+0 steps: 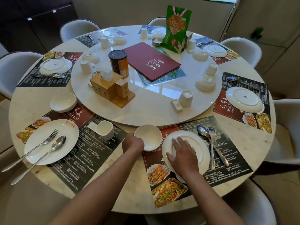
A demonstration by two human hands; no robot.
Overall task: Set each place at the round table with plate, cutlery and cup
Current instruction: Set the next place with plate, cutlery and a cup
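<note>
At the near place, a white plate [197,143] lies on a printed placemat [230,161]. My right hand [181,153] rests flat on the plate, fingers spread. A spoon [204,135] and fork [213,138] lie just right of the plate. My left hand [132,143] grips the near left rim of a small white bowl [148,137] at the mat's upper left corner. The place to the left has a plate [43,148] with fork and spoon on it, a cup [105,129] on its side and a bowl [63,102].
A marble turntable [154,101] holds upturned cups [185,99], bowls, a wooden tissue box [108,86], an orange can [118,62], a red menu [151,60] and a green packet [176,30]. Other set places ring the round table [32,101]. White chairs [290,132] surround it.
</note>
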